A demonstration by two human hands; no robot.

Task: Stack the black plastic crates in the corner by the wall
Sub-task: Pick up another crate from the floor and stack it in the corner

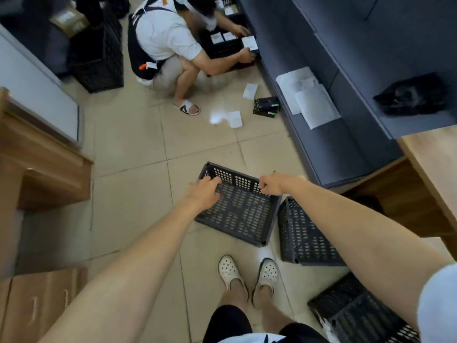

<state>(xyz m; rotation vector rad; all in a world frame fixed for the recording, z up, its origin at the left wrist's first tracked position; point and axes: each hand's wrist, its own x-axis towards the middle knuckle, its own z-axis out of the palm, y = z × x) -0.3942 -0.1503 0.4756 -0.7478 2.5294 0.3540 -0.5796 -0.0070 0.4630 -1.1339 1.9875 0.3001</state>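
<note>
A black perforated plastic crate (237, 211) sits just ahead of my feet, its open top facing me. My left hand (205, 191) curls over the left part of its far rim, and my right hand (272, 184) grips the right part of the same rim. Whether the crate touches the floor I cannot tell. A second black crate (304, 233) lies right beside it, partly hidden by my right forearm. A third crate (358, 315) lies at the bottom right. Far off at the upper left, a tall stack of black crates (99, 60) stands by the wall.
A person (168, 38) crouches ahead over another black crate (222, 49) holding white cards. Papers (235, 119) and a small black box (265, 107) lie on the tiles. A dark sofa (346, 134) runs along the right. Wooden desks (47, 169) (430, 174) flank me.
</note>
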